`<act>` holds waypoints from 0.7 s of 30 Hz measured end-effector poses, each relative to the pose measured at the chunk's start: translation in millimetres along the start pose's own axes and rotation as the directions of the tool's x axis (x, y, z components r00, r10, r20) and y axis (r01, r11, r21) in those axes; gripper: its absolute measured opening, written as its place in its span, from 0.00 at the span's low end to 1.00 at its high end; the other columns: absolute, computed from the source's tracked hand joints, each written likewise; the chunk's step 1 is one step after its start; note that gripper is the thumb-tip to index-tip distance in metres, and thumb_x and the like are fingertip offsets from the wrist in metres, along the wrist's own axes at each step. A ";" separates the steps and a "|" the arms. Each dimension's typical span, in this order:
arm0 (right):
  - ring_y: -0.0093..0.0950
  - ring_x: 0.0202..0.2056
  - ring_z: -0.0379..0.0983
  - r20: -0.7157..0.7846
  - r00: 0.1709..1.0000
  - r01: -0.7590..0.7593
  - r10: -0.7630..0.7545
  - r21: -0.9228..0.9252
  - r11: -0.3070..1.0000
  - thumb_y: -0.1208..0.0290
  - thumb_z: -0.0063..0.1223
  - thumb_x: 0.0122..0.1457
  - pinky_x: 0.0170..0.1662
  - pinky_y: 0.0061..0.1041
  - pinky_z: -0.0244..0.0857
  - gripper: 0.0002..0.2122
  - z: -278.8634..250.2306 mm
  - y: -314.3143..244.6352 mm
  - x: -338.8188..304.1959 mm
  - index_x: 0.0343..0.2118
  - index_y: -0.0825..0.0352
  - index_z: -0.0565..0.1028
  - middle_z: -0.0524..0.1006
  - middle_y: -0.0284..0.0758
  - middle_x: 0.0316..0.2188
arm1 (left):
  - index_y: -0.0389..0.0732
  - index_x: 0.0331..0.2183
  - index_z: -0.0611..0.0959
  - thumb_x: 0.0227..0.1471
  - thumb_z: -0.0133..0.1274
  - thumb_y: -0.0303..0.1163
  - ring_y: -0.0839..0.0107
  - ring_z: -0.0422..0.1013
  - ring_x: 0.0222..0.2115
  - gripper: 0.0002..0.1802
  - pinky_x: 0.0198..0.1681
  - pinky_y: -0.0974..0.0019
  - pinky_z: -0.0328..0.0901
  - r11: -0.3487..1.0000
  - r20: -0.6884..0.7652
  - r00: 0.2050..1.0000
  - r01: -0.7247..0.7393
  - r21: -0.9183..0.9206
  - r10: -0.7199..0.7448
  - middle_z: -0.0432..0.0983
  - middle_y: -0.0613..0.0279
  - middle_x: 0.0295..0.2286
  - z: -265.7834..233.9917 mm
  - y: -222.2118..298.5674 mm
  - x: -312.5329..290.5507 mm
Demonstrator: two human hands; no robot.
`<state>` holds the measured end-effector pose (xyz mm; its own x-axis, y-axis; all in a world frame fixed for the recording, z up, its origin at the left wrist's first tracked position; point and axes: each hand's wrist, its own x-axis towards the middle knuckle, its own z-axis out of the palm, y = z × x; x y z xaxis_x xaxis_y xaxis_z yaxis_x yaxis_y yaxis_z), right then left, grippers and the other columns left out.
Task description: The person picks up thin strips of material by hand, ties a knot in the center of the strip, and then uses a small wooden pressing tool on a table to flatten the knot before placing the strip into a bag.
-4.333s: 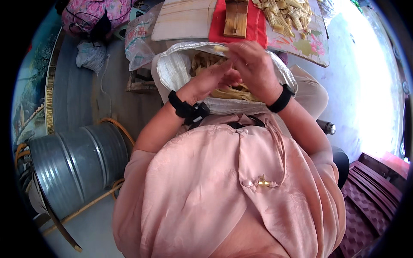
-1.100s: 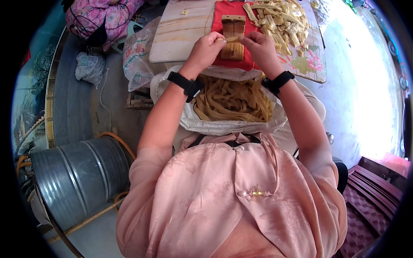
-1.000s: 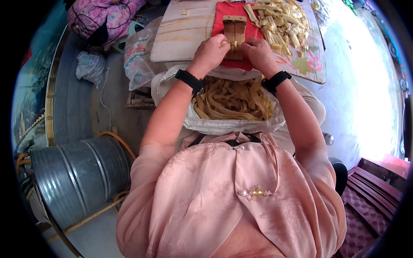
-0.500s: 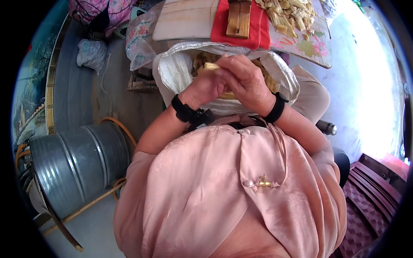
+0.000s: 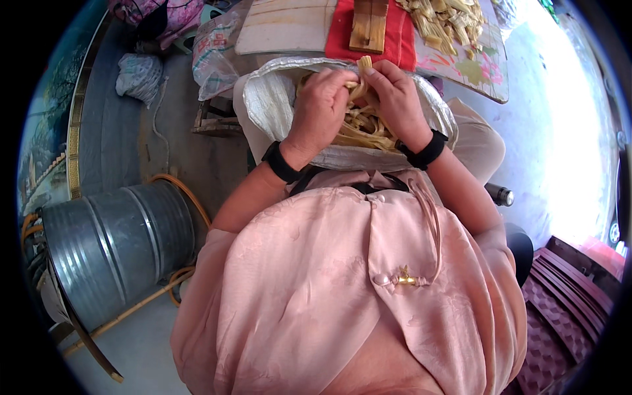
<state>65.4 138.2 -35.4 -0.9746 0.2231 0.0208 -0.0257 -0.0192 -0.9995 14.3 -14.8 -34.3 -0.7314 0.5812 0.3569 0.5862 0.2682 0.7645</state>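
My left hand (image 5: 322, 105) and my right hand (image 5: 395, 99) meet over a white woven sack (image 5: 270, 105) on my lap, filled with pale yellow strips (image 5: 359, 125). Together, the fingers of both hands pinch one strip (image 5: 362, 69) and hold it upright above the pile. Each wrist wears a black band. Beyond the sack, a small wooden frame (image 5: 368, 23) lies on a red cloth (image 5: 401, 39), beside a heap of folded yellow pieces (image 5: 447, 23).
A low board (image 5: 283, 26) holds the cloth. A grey metal drum (image 5: 112, 250) stands at my left, with an orange hose (image 5: 191, 197) behind it. Bags (image 5: 138, 69) lie on the floor at far left. Dark red plastic crates (image 5: 559, 303) sit at right.
My hands came back from the wooden frame on the red cloth to the sack on my lap and now lift one strip from the pile.
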 end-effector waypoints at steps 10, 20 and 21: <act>0.43 0.28 0.74 0.157 0.947 0.320 -0.280 -0.413 0.853 0.62 0.51 0.59 0.29 0.32 0.68 0.12 3.6 -30.7 -18.1 0.33 0.68 0.73 0.75 0.47 0.24 | 0.36 0.36 0.74 0.51 0.42 0.17 0.61 0.72 0.37 0.10 0.42 0.64 0.67 0.967 -0.013 0.998 0.060 -0.248 -0.065 0.74 0.58 0.35 -8.7 4.6 2.5; 0.13 0.28 0.70 0.278 0.960 0.005 -0.043 0.136 0.991 0.69 0.55 0.59 0.30 0.16 0.65 0.10 -12.0 -38.5 -7.0 0.39 0.70 0.77 0.78 0.27 0.27 | 0.36 0.38 0.74 0.60 0.43 0.28 0.82 0.69 0.31 0.08 0.37 0.76 0.66 0.746 0.143 0.976 0.217 -0.630 -0.163 0.73 0.68 0.31 -18.8 -1.3 11.5; 0.12 0.28 0.69 0.284 0.959 -0.022 -0.019 0.142 0.990 0.69 0.54 0.59 0.30 0.15 0.64 0.10 -11.2 -37.6 -7.4 0.39 0.70 0.77 0.77 0.26 0.27 | 0.36 0.37 0.75 0.60 0.44 0.29 0.83 0.69 0.29 0.08 0.36 0.76 0.66 0.824 0.064 0.989 0.148 -0.547 -0.135 0.74 0.68 0.30 -18.6 -2.9 12.3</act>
<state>76.1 148.2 1.8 -0.9970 -0.0622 0.0460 -0.0354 -0.1625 -0.9861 -2.8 -22.7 -22.1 -0.7800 0.5877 0.2148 0.1840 -0.1127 0.9764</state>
